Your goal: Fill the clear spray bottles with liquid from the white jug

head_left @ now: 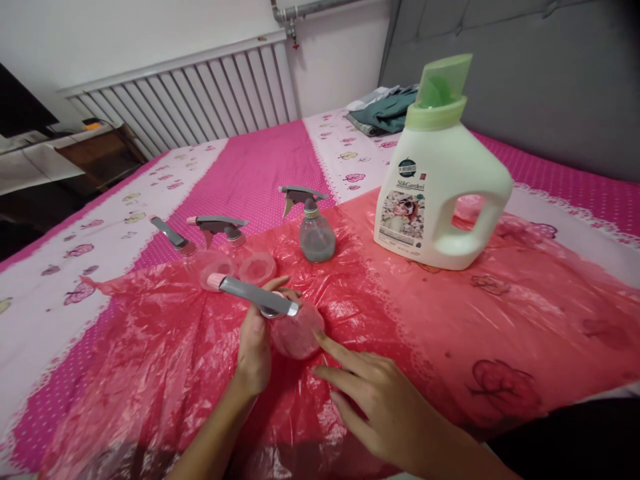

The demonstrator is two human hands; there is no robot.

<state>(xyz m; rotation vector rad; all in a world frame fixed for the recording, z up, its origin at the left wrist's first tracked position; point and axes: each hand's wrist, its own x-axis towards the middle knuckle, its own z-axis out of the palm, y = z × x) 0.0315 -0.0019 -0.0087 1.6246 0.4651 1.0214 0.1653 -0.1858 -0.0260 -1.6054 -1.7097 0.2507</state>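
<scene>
My left hand is closed around the neck of a clear spray bottle with a grey and pink trigger head. The bottle is tilted above a red plastic sheet, its round body towards my right. Against the side of that body rests the index finger of my right hand; its other fingers are stretched out and apart. Just beyond, two similar spray bottles, one left and one nearer the middle, are on the sheet. A spray bottle with greyish liquid stands upright farther back.
A large pale green detergent jug with a green cap stands on the sheet at the right. Under the sheet lies a pink and white bedspread. Folded clothes sit near the grey headboard. A radiator lines the wall.
</scene>
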